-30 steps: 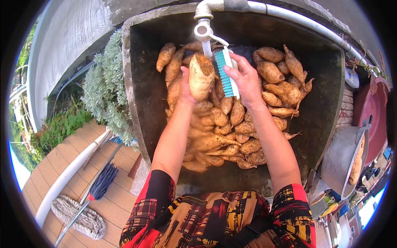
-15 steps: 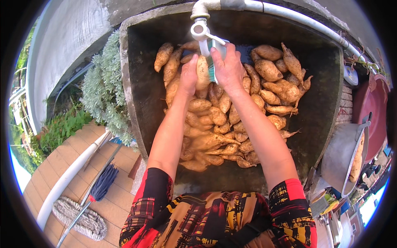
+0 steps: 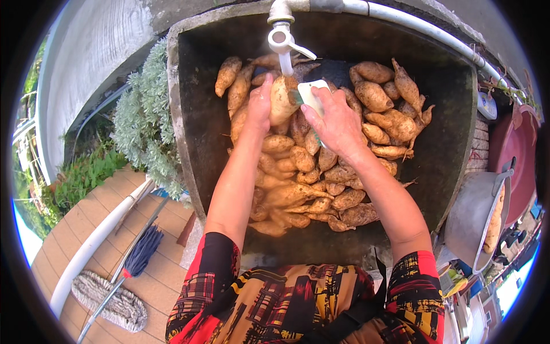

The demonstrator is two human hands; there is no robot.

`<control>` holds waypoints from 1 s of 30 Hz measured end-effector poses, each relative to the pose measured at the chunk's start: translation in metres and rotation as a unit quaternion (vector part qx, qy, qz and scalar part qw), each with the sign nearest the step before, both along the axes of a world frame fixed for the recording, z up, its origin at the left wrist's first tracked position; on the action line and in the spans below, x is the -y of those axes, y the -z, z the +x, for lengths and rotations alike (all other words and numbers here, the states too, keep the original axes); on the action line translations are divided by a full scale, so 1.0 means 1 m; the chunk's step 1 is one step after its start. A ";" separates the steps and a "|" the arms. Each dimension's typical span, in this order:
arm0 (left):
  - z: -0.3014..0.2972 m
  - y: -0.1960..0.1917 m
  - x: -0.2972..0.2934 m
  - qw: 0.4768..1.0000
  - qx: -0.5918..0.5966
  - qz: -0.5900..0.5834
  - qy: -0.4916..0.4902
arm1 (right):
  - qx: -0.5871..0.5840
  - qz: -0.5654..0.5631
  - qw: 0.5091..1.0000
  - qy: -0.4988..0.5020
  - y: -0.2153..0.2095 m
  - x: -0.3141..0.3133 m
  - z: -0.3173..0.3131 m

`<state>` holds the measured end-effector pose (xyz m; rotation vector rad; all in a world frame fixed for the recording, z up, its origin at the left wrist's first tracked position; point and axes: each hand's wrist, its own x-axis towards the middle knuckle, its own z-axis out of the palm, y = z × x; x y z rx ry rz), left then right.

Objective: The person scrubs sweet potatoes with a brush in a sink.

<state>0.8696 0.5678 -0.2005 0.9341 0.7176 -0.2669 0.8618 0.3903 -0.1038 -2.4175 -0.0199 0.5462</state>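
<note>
View: head camera, looking down over both forearms into the basin.
Left hand: bare left hand [image 3: 262,103], grasping a thick, pale cream-brown, elongated tuber [image 3: 281,109] from its left side, fingers partly hidden behind it.
Held tuber: upright, directly below the tap's spout, at the far middle of the basin, above the heap.
Right hand: bare right hand [image 3: 339,121], grasping a white-backed scrubbing brush [image 3: 313,96] with blue-green bristles, thumb along its near-left edge.
Brush: just right of the held tuber, bristles turned toward it; some bristles show at the tuber's right side.
Tap: white plastic tap [image 3: 280,39] with a lever pointing right, at the far edge, fed by a pale grey pipe [image 3: 395,16] running right.
Basin: dark-walled, rectangular concrete basin [image 3: 175,114], with cloudy brown water at near left.
Heap: soil-stained, brown, tapering tubers [image 3: 347,200], piled across the middle and the right.
Left of basin: silvery-green leafy shrub [image 3: 148,109], far; dark blue mop [image 3: 143,252] and grey string mop head [image 3: 109,302], near, on tan paving [image 3: 163,281]; long white pole [image 3: 97,249] beside them.
Right of basin: grey metal pot [image 3: 471,218], tilted, a tuber inside; dull red round tub [image 3: 520,155] farther off.
Clothing: red, black and yellow patterned shirt [image 3: 286,304], at the near edge.
</note>
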 end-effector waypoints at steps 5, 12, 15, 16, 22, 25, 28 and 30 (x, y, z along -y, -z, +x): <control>0.008 0.009 -0.005 0.999 0.018 -0.046 0.000 | 0.034 0.090 0.995 0.004 -0.003 -0.009 0.013; 0.009 0.004 -0.015 0.998 0.007 -0.047 0.051 | 0.027 0.032 0.999 -0.011 0.003 0.005 0.016; 0.013 0.003 -0.009 0.995 0.069 0.012 0.070 | 0.021 0.155 0.987 0.046 0.005 -0.012 -0.002; 0.014 -0.001 -0.007 0.997 0.064 -0.022 0.042 | 0.054 0.121 0.990 0.049 0.008 -0.016 -0.006; 0.010 0.002 -0.012 0.981 0.031 -0.175 0.082 | 0.023 -0.049 0.997 0.061 0.029 0.010 0.015; 0.018 -0.005 -0.009 0.944 0.045 -0.286 0.157 | 0.030 -0.053 0.996 0.066 0.041 0.033 0.007; 0.019 0.010 -0.007 0.954 0.005 -0.269 0.131 | 0.097 -0.095 0.990 0.027 0.038 0.033 -0.005; 0.022 0.006 0.004 0.947 -0.012 -0.310 0.080 | 0.204 -0.116 0.972 0.002 0.040 0.034 -0.012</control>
